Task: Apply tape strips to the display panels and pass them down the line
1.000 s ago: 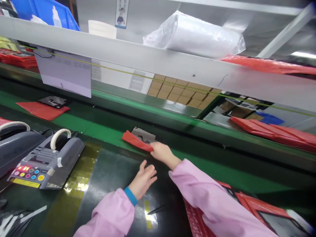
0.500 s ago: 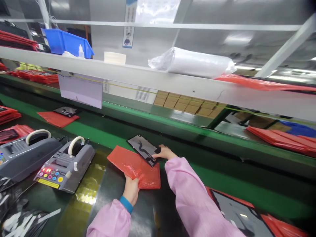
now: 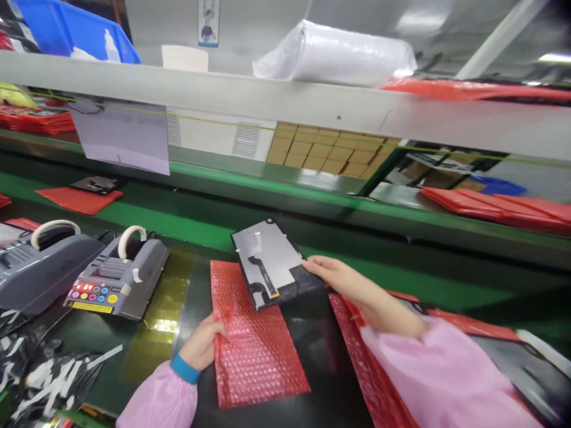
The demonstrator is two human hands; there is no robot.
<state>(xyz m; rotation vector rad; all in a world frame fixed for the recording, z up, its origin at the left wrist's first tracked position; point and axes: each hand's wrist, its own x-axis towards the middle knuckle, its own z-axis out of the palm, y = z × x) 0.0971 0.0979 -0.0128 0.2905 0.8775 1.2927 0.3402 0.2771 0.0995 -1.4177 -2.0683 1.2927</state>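
My left hand (image 3: pixel 201 343), with a teal band at the wrist, pinches the left edge of a red bubble-wrap bag (image 3: pixel 254 356) over the dark work surface. My right hand (image 3: pixel 325 268) grips the right edge of a flat display panel (image 3: pixel 279 252), grey-backed with a black rim and a dark ribbon cable. The panel is tilted, and its lower left part overlaps the upper part of the bag. Another red bubble-wrap bag (image 3: pixel 357 351) lies under my right forearm. Which side of the bag has its opening, I cannot tell.
Two grey tape dispensers (image 3: pixel 120 273) stand on the left, with a heap of tape scraps (image 3: pixel 49 374) in front. Another panel (image 3: pixel 96 184) rests on a red bag (image 3: pixel 80 201) on the green belt (image 3: pixel 187 217). More panels (image 3: pixel 526 368) lie at lower right. A shelf (image 3: pixel 267 98) crosses above.
The panel has been lifted and turned, with its face tipped more toward me. The red bag now hangs lengthwise toward me, and my left hand has shifted left to its edge. The view has tilted down.
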